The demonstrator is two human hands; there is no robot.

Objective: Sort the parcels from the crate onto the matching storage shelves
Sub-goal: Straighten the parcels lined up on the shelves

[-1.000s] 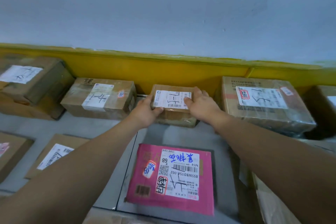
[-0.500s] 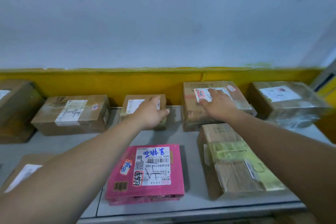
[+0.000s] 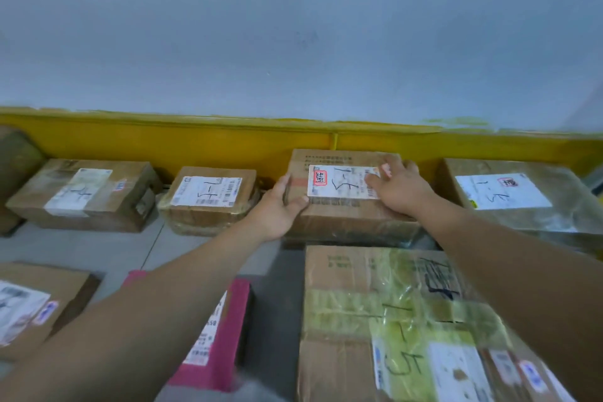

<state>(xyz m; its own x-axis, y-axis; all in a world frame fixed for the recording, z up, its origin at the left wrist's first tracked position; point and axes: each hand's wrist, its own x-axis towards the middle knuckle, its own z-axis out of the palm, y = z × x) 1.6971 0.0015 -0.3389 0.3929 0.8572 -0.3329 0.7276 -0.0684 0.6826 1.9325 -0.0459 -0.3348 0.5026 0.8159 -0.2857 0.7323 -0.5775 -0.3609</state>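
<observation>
Both hands are on the brown parcel [image 3: 342, 222] in the back row of the grey shelf [image 3: 114, 251], and its far edge sits tight against the yellow band [image 3: 195, 143] on the wall. The left hand [image 3: 280, 209] clasps the parcel's near-left corner, thumb along the top edge and fingers down the side. The right hand [image 3: 398, 189] lies flat on the top at the right end, fingers spread and grasping nothing.

There's not much room here. Left of this parcel is only a slim gap, filled by the left hand, before a small parcel [image 3: 208, 192]. To its right a slightly wider gap separates it from a film-wrapped parcel [image 3: 509, 196]. Just in front of it a big box [image 3: 391, 320] with green tape leaves barely a strip of shelf. The open room is ahead and to its left, bare grey shelf.

On to the writing: the white label on the gripped parcel reads "1-5" in marker, beside a red stamp I can't read. The small parcel says "1-1" and the big box says "1-5". The film-wrapped parcel's label is turned sideways and seems to show a 1 and a 5.

Further front-left of the gripped parcel lies a pink parcel [image 3: 228, 336], its label half hidden by the left forearm.
</observation>
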